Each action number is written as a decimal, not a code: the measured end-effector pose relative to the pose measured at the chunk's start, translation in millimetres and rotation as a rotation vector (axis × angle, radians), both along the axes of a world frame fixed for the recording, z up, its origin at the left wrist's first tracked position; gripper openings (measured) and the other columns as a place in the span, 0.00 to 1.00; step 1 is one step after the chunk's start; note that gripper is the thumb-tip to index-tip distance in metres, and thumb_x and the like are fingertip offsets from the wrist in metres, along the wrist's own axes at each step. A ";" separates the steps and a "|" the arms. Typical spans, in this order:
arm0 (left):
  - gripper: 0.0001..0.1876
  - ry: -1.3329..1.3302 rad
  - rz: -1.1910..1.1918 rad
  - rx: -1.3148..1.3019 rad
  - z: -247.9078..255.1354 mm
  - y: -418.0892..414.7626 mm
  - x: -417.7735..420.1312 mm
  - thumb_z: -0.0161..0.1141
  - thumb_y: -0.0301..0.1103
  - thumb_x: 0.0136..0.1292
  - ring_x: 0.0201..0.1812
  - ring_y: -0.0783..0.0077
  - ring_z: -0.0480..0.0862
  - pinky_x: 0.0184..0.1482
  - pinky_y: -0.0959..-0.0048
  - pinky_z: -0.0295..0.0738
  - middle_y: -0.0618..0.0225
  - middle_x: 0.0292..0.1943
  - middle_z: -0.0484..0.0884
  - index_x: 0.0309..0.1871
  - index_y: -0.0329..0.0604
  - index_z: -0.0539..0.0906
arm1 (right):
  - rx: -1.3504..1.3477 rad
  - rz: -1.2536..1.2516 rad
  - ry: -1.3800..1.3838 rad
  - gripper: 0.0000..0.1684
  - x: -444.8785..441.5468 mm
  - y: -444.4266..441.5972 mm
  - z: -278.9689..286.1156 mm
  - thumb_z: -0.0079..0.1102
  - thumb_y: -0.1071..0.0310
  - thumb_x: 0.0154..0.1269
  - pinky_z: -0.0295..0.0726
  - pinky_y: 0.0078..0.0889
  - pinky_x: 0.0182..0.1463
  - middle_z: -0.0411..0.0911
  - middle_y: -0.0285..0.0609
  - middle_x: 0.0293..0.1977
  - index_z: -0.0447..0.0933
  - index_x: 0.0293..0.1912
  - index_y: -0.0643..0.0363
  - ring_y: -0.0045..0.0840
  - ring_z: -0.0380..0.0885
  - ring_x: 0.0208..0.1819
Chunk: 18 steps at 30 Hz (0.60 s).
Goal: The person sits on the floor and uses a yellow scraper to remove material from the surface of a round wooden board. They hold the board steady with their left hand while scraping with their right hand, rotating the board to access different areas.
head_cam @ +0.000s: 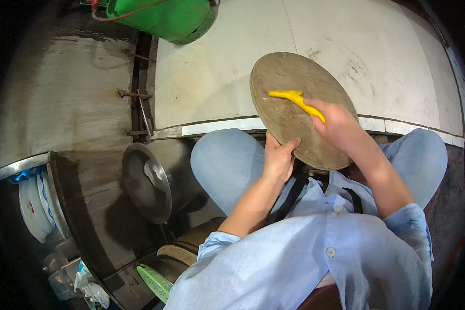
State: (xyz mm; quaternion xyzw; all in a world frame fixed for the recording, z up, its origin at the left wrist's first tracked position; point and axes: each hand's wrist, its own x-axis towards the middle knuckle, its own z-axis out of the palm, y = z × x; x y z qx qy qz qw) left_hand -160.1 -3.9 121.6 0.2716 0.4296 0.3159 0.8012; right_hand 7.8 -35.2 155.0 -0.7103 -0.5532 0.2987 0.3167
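Note:
A round wooden board [290, 77] is held tilted in front of me, above my knees. My left hand [281, 157] grips its lower left edge, with the thumb on the face. In my right hand [331, 120] is a yellow plastic-handled brush [294, 97], held against or just over the board's face; its underside is hidden, so bristles cannot be made out. The right hand and forearm look slightly blurred.
A green gas cylinder [166, 19] with a hose stands on the pale surface [217, 85] at the top. Left of my knee lies a metal pot [166, 174] on its side. Plates [35, 209] sit at far left. A green plastic basket [154, 282] is at the lower left.

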 end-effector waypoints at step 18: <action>0.31 -0.019 -0.002 -0.030 -5.7 -0.9 1.9 0.53 0.11 0.54 0.56 0.62 0.75 0.57 0.64 0.73 0.60 0.56 0.72 0.62 0.42 0.61 | -0.015 -0.076 0.018 0.22 1.7 4.4 -25.1 0.56 0.71 0.60 0.75 0.43 0.35 0.77 0.59 0.30 0.72 0.56 0.57 0.48 0.78 0.31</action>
